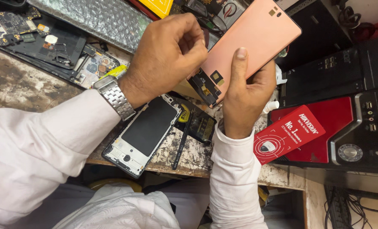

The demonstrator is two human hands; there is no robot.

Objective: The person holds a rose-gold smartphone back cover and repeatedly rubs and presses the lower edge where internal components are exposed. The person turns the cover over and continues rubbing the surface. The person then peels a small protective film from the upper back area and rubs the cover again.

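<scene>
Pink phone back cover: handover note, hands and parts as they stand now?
Right hand: grips the pink phone back cover from below, thumb pressed on its face, cover tilted above the bench.
Left hand: fingertips pinched at the cover's lower edge, on the dark flex strip there. Whether it holds a tool cannot be told.
Opened phone frame lies flat on the worn bench, beneath the left wrist; a black battery beside it.
Done: cover is off the frame. Left: the strip is still on the cover.
</scene>
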